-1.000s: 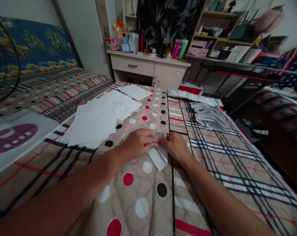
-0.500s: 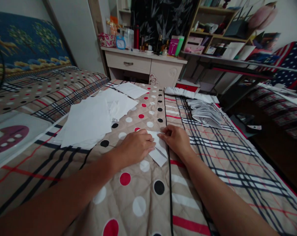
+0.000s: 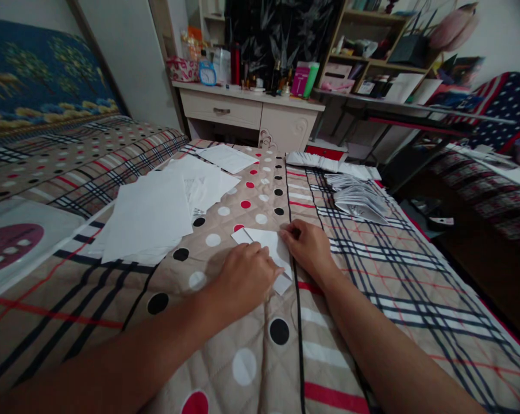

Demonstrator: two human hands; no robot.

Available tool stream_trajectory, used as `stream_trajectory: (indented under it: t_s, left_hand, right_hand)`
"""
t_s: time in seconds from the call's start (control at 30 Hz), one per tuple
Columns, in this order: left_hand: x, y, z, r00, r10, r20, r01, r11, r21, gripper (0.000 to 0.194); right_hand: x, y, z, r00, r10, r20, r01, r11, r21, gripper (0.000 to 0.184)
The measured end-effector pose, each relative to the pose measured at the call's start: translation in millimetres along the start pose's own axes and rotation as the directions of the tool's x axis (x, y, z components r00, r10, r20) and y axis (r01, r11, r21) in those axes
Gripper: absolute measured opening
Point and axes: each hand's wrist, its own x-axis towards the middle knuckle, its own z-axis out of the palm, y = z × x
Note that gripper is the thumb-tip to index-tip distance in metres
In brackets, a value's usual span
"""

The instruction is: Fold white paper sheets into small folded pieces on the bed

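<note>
A small folded sheet of white paper (image 3: 273,241) lies on the patterned quilt in front of me, with a crease or flap running along its left side. My left hand (image 3: 251,275) is closed, its curled fingers pressing down over the lower left of the sheet and thumb towards the lower corner. Part of the paper is hidden beneath it. At the right edge, my right hand (image 3: 308,246) pinches the sheet between thumb and bent fingers.
Left of my hands lies a loose stack of white sheets (image 3: 150,213), with another sheet (image 3: 227,157) beyond. Folded paper pieces (image 3: 358,198) sit at the right, near a long white strip (image 3: 332,164). The quilt (image 3: 225,351) covers the bed; a white dresser (image 3: 223,109) stands behind.
My left hand has slid down and slightly right along the paper, uncovering its upper left corner. My right hand keeps its pinch at the right edge. The view has shifted slightly.
</note>
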Motion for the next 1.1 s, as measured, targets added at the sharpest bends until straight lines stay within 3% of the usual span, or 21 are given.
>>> stream_trajectory:
  t_s: [0.17, 0.27, 0.33, 0.4, 0.47, 0.57, 0.67, 0.8, 0.87, 1.0, 1.1]
  left_hand:
    - [15.1, -27.5, 11.6, 0.974, -0.117, -0.194, 0.081, 0.979, -0.185, 0.009]
    - [22.6, -39.7, 21.1, 0.932, -0.263, -0.249, 0.170, 0.925, -0.341, 0.040]
    - [25.2, -45.3, 25.6, 0.934, -0.305, -0.188, 0.193, 0.870, -0.454, 0.045]
    - [26.6, -49.7, 27.4, 0.932, -0.341, -0.121, 0.226, 0.809, -0.542, 0.029]
    - [27.6, -53.1, 27.1, 0.902, -0.424, -0.076, 0.292, 0.732, -0.615, 0.015]
    - [28.4, -58.0, 27.2, 0.843, -0.538, 0.023, 0.378, 0.561, -0.736, 0.018]
    - [27.4, -64.2, 30.9, 0.848, -0.521, 0.099, 0.379, 0.464, -0.800, 0.022]
    - [23.7, -70.9, 34.4, 0.919, -0.392, -0.034, 0.248, 0.644, -0.724, 0.012]
    - [22.2, -72.8, 33.9, 0.946, -0.308, -0.103, 0.157, 0.710, -0.687, 0.009]
    - [20.8, -77.2, 34.3, 0.969, -0.198, -0.148, 0.051, 0.746, -0.664, 0.014]
    - [19.9, -81.6, 36.6, 0.978, -0.146, -0.150, 0.013, 0.756, -0.655, 0.018]
  right_hand:
    - [-1.4, 6.8, 3.9, 0.993, -0.088, 0.078, 0.063, 0.958, 0.279, 0.021]
    - [-2.5, 4.8, 6.5, 0.988, -0.124, 0.088, 0.080, 0.917, 0.390, 0.021]
    - [-3.3, 1.1, 7.0, 0.991, -0.109, 0.080, 0.059, 0.883, 0.465, 0.021]
    - [-4.0, -2.6, 6.7, 0.992, -0.089, 0.089, 0.024, 0.827, 0.562, 0.019]
    - [-4.2, -4.8, 6.4, 0.990, -0.088, 0.111, -0.001, 0.781, 0.625, 0.018]
    - [-3.1, -4.4, 7.0, 0.988, -0.106, 0.115, 0.012, 0.786, 0.618, 0.017]
    - [-1.6, -1.5, 9.1, 0.988, -0.111, 0.103, 0.025, 0.792, 0.610, 0.015]
    - [-0.9, 3.2, 12.5, 0.982, -0.182, 0.050, 0.114, 0.783, 0.612, 0.008]
    - [-1.4, 4.9, 13.5, 0.966, -0.258, 0.017, 0.194, 0.766, 0.613, 0.014]
    - [-3.1, 5.4, 12.5, 0.922, -0.387, 0.000, 0.311, 0.743, 0.593, 0.030]
    - [-4.8, 3.2, 8.9, 0.902, -0.430, 0.026, 0.355, 0.777, 0.519, 0.032]
